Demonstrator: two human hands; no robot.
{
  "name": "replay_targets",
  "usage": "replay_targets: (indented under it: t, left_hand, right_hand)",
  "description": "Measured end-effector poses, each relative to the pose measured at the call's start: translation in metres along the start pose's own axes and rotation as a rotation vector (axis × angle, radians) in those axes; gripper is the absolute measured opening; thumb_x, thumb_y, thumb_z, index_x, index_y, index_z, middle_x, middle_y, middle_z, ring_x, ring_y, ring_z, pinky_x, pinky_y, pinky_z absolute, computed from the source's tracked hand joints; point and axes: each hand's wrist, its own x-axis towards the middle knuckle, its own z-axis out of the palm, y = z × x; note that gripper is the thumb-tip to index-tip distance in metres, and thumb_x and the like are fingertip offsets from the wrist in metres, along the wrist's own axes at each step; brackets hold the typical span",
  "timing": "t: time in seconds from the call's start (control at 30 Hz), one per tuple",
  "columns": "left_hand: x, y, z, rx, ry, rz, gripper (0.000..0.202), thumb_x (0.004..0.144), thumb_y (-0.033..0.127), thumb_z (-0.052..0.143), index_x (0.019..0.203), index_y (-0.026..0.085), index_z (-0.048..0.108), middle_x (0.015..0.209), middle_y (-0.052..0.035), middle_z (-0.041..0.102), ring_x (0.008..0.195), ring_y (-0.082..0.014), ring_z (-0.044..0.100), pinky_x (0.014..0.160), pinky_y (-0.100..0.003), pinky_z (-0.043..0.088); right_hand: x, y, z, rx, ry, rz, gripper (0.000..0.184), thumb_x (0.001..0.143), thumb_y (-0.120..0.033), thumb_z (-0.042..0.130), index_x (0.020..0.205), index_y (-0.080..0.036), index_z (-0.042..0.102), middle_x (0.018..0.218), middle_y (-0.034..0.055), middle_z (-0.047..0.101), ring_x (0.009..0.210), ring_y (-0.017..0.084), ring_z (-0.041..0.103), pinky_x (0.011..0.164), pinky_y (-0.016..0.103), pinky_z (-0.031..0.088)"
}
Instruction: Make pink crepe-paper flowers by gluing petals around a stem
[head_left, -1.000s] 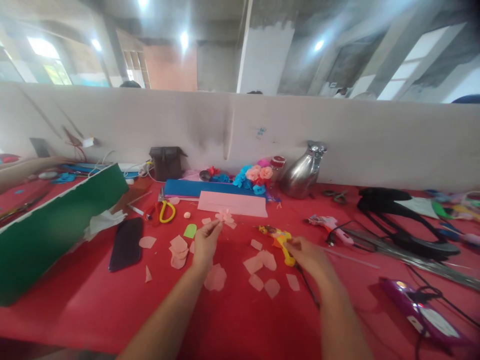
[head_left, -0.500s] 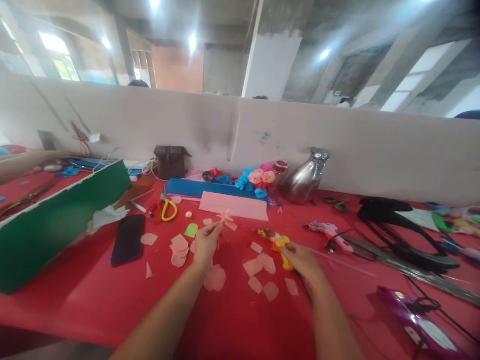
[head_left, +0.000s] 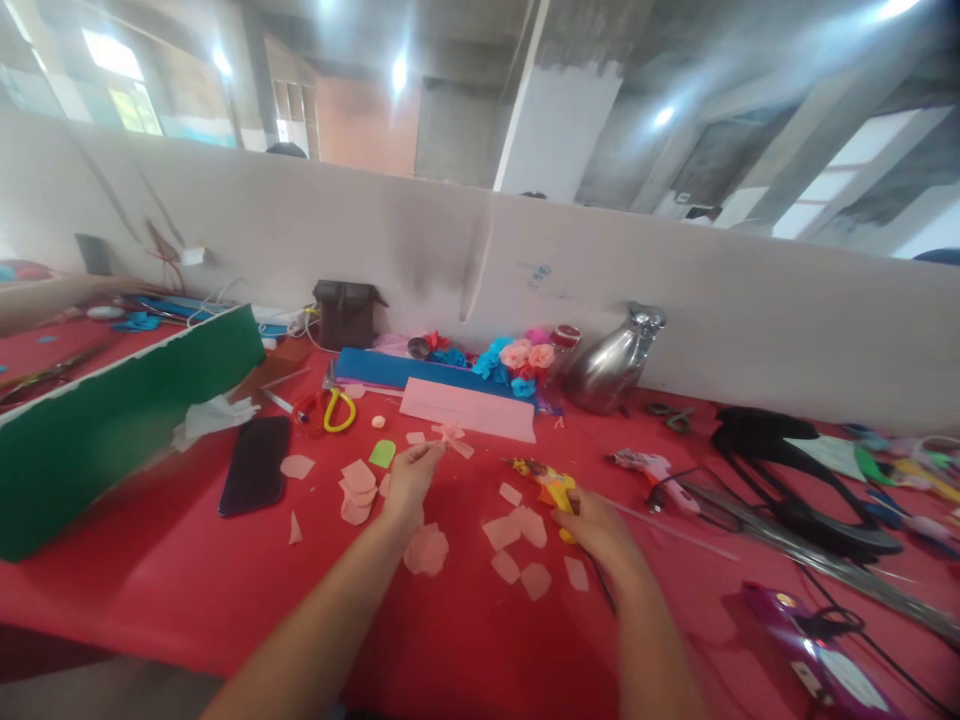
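My left hand [head_left: 409,480] pinches a small pink paper flower [head_left: 450,434] and holds it up just above the red table [head_left: 187,590]. My right hand [head_left: 596,525] is closed round the handle of a yellow glue gun [head_left: 551,483] that lies on the table, its nozzle pointing left. Several pink paper petals [head_left: 517,530] lie scattered between and in front of both hands. A pink sheet [head_left: 469,408] lies beyond the flower.
A green board [head_left: 112,425] leans at the left beside a black phone [head_left: 255,465]. Yellow-handled scissors [head_left: 334,410], paper flowers [head_left: 517,360] and a metal jug [head_left: 611,365] stand near the white partition. Another glue gun [head_left: 652,468], wires and a purple device [head_left: 810,650] lie right. Another person's arm [head_left: 37,300] shows far left.
The view has tilted and shifted slightly. My right hand has closed further round the glue gun handle. My left hand keeps holding the pink flower in about the same place.
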Motion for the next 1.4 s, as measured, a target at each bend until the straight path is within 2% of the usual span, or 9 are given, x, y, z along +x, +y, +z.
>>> replay_targets:
  t: [0.13,0.3,0.43,0.6,0.77,0.97,1.1,1.23,1.4]
  left_hand:
    - [0.000,0.003,-0.001,-0.046,-0.043,-0.054,0.035,0.058,0.040,0.073,0.075,0.010,0.067,0.045,0.0096,0.028,0.041,-0.0021,0.019,0.042,-0.020,0.010]
    - [0.002,0.002,-0.004,-0.152,-0.115,-0.122,0.035,0.060,0.038,0.072,0.081,0.011,0.066,0.046,0.0099,0.027,0.040,-0.0026,0.018,0.041,-0.021,0.009]
    - [0.003,0.003,-0.004,-0.280,-0.223,-0.134,0.031,0.062,0.034,0.072,0.083,0.014,0.063,0.050,0.0087,0.032,0.042,-0.0035,0.024,0.041,-0.019,0.018]
    - [0.000,0.003,0.000,-0.320,-0.344,-0.012,0.022,0.062,0.027,0.075,0.066,0.015,0.057,0.057,0.0050,0.042,0.052,-0.0049,0.037,0.054,-0.020,0.031]
    - [-0.006,0.005,0.003,-0.373,-0.403,0.008,0.024,0.055,0.027,0.080,0.063,0.015,0.061,0.069,0.0005,0.053,0.067,-0.0092,0.047,0.070,-0.025,0.037]
    - [-0.010,0.007,0.002,-0.335,-0.537,0.066,0.025,0.058,0.031,0.079,0.064,0.016,0.060,0.068,-0.0002,0.052,0.068,-0.0116,0.048,0.072,-0.028,0.038]
    - [-0.005,0.002,0.001,-0.294,-0.428,0.041,0.023,0.061,0.030,0.077,0.068,0.015,0.061,0.066,0.0003,0.053,0.061,-0.0084,0.046,0.063,-0.023,0.038]
    - [0.000,-0.001,0.000,-0.205,-0.309,-0.022,0.024,0.063,0.030,0.074,0.071,0.015,0.058,0.055,0.0044,0.046,0.049,-0.0045,0.038,0.046,-0.017,0.028]
    - [0.003,-0.003,-0.002,-0.202,-0.244,-0.143,0.030,0.061,0.031,0.074,0.075,0.017,0.053,0.052,0.0077,0.042,0.040,-0.0019,0.027,0.039,-0.015,0.020]
  right_hand:
    - [-0.003,-0.007,-0.006,0.192,0.065,0.073,0.009,0.065,-0.025,0.055,0.072,-0.020,0.058,0.063,0.0009,0.060,0.060,0.018,0.056,0.052,0.026,0.036]
    - [-0.011,-0.037,-0.024,0.830,0.162,0.035,0.026,0.060,-0.024,0.064,0.085,-0.022,0.056,0.069,-0.0023,0.060,0.058,0.015,0.057,0.055,0.026,0.044]
    - [-0.016,-0.059,-0.029,1.177,0.035,-0.013,0.038,0.056,-0.026,0.075,0.091,-0.023,0.059,0.081,0.0011,0.066,0.066,0.017,0.063,0.057,0.027,0.046]
    - [-0.017,-0.061,-0.009,1.391,-0.064,0.004,0.032,0.057,-0.023,0.073,0.086,-0.021,0.061,0.076,0.0005,0.068,0.061,0.014,0.061,0.054,0.024,0.045]
    - [-0.015,-0.063,0.003,1.476,-0.079,0.030,0.033,0.059,-0.027,0.076,0.087,-0.022,0.061,0.074,-0.0009,0.065,0.057,0.012,0.058,0.052,0.023,0.044]
    - [-0.020,-0.068,-0.001,1.574,-0.048,-0.037,0.031,0.060,-0.029,0.078,0.085,-0.024,0.060,0.073,-0.0037,0.060,0.056,0.010,0.054,0.051,0.022,0.041]
    - [-0.025,-0.072,0.001,1.548,-0.084,-0.110,0.028,0.063,-0.031,0.075,0.084,-0.024,0.058,0.070,-0.0028,0.059,0.051,0.010,0.049,0.047,0.023,0.036]
    - [-0.028,-0.075,0.008,1.384,-0.052,-0.214,0.027,0.066,-0.035,0.073,0.083,-0.022,0.057,0.066,-0.0026,0.056,0.048,0.009,0.044,0.047,0.024,0.037]
    - [-0.030,-0.075,0.015,1.001,0.015,-0.351,0.031,0.072,-0.040,0.067,0.094,-0.019,0.060,0.086,0.0051,0.066,0.072,0.017,0.058,0.067,0.030,0.047]
